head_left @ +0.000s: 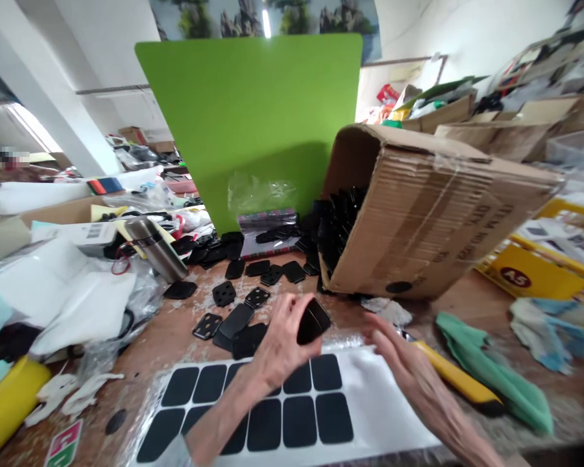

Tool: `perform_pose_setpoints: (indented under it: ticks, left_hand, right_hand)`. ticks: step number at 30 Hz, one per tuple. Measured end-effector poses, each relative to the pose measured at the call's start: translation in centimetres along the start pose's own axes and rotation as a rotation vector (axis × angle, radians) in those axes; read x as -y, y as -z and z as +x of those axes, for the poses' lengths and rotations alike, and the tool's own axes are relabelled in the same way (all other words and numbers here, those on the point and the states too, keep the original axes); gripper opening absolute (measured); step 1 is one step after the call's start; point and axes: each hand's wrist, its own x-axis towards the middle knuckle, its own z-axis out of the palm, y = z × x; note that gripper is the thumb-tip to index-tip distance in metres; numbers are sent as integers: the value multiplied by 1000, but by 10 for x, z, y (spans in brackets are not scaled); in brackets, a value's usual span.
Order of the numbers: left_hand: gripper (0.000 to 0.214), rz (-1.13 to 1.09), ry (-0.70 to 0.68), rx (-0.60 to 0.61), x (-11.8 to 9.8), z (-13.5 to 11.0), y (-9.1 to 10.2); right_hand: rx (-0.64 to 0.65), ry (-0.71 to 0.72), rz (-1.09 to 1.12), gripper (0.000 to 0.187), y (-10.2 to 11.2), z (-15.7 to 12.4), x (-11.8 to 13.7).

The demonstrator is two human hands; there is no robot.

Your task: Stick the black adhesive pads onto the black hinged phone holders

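Left hand [285, 340] closed, gripping black pads [313, 322] above a white sheet [382, 395]; right hand [394, 350] open, just beside it. Risk: a loosened grip could drop pads among the loose plates [231, 322].

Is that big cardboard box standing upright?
No, the cardboard box lies tipped on its side, open end sideways, with black pads spilling from it.

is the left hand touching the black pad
Touching. The head view shows the left hand holding the black pad, with its fingers pressed against the pad's side and no gap between them.
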Motion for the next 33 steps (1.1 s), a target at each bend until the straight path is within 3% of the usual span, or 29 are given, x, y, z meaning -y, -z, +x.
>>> perform_pose_setpoints:
  ticks: [2,3,4,6,8,9,11,13,20,25,27,29,31,33]
  left_hand:
    - [65,-78,-72,-19,-19,-26,-5]
    - [67,-129,-27,-44,-25,-37,-6]
    - [68,-206,83,-89,-30,-47,-6]
    - [61,-486,430,-174,-35,-64,-5]
    - [50,-936,754,-183,-38,-76,-2]
    - [46,-1177,847,-167,-39,-81,-1]
    - [36,-1555,886,-155,-42,-90,0]
    - [25,-1727,866,-186,-44,-97,0]
    - [29,-1808,814,-235,-54,-111,-2]
    - [25,-1754,844,-181,-56,-115,-4]
    - [25,-1770,870,-197,-53,-118,-5]
    - [21,-1796,901,-195,-48,-123,-6]
    - [25,-1787,945,-125,-44,-127,-5]
    - [37,-1690,962,-61,-40,-129,-4]
  right_hand:
    - [87,39,138,26,-15,4,23]
    - [124,54,239,26,-23,4,34]
    - [120,54,341,27,-29,1,44]
    - [3,55,487,26,-41,-10,61]
    - [-138,147,503,28,-50,-28,73]
    - [-175,228,490,31,-54,-37,76]
    - [-174,383,489,40,-60,-55,80]
    - [-173,459,488,47,-63,-68,82]
    - [-160,535,310,52,-58,-83,83]
    - [-164,573,353,54,-51,-86,80]
    - [-138,506,385,49,-45,-85,77]
    - [-87,331,415,38,-36,-80,72]
    - [-38,161,428,27,-29,-75,69]
    - [-35,124,429,24,-23,-72,70]
